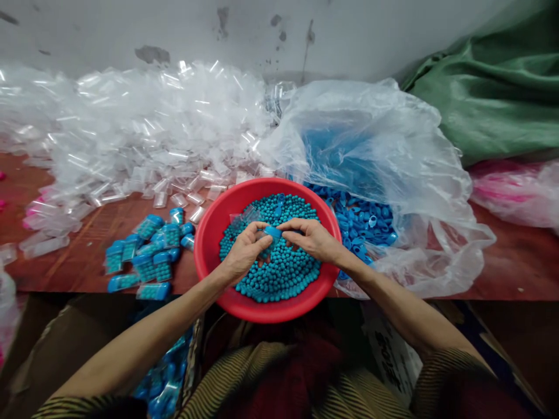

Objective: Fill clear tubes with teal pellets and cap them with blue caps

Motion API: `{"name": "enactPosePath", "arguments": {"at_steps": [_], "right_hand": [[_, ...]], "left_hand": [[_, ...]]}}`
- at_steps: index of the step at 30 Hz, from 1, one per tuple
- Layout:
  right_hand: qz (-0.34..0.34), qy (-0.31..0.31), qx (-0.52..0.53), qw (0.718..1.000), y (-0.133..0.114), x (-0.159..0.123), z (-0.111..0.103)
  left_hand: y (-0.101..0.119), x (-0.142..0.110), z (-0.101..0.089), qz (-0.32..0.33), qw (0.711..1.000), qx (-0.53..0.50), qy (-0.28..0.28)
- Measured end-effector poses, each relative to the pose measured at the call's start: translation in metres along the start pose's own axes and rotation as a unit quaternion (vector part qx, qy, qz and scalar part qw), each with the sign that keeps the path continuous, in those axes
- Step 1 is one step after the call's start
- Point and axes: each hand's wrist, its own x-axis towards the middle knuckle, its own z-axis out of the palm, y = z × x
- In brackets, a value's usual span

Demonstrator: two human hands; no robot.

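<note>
My left hand and my right hand meet over a red basin of turquoise beads. Pinched between their fingertips is a blue cap; the left fingers close round its left side, where a small clear container is mostly hidden. My right thumb and fingers grip the cap from the other side. In the basin behind my hands lie clear containers and a loose blue cap on the beads.
Left of the basin, several bead-filled containers with blue caps lie on the red-brown table. Clear containers are heaped behind. To the right, a plastic bag spills blue caps. More filled containers are below the table edge.
</note>
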Motion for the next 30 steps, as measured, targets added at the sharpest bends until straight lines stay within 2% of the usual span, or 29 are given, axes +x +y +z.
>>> {"name": "enactPosePath", "arguments": {"at_steps": [3,6,10,13,19,22,24,27,30], "right_hand": [[-0.038,-0.004,-0.092,0.995,-0.005,-0.005,0.0],[-0.046,0.029,-0.133,0.99,-0.009,-0.009,0.003],[0.013,0.089,-0.059,0.994,-0.004,-0.014,0.013],[0.047,0.11,-0.003,0.993,0.001,-0.018,0.019],[0.041,0.131,0.005,0.991,0.0,-0.024,0.025],[-0.02,0.148,-0.051,0.988,0.0,-0.026,0.026],[-0.048,0.129,-0.07,0.988,0.001,-0.025,0.024],[-0.025,0.083,-0.032,0.996,0.005,-0.022,0.022],[0.003,0.107,0.009,0.994,0.009,-0.021,0.025]], "left_hand": [[-0.003,0.0,0.001,-0.003,1.0,-0.013,-0.003],[-0.007,-0.001,0.003,0.008,1.0,-0.013,-0.015],[-0.009,-0.003,0.005,0.022,0.999,0.01,-0.03],[-0.008,-0.005,0.006,0.0,0.999,-0.01,-0.044],[-0.005,-0.012,0.01,-0.014,0.999,-0.035,-0.037],[-0.006,-0.013,0.012,-0.001,1.0,-0.008,-0.007],[-0.007,-0.012,0.014,0.008,1.0,0.011,0.008],[-0.008,-0.01,0.015,0.018,1.0,0.012,0.021],[-0.009,-0.009,0.016,0.02,0.999,0.019,0.029]]}}
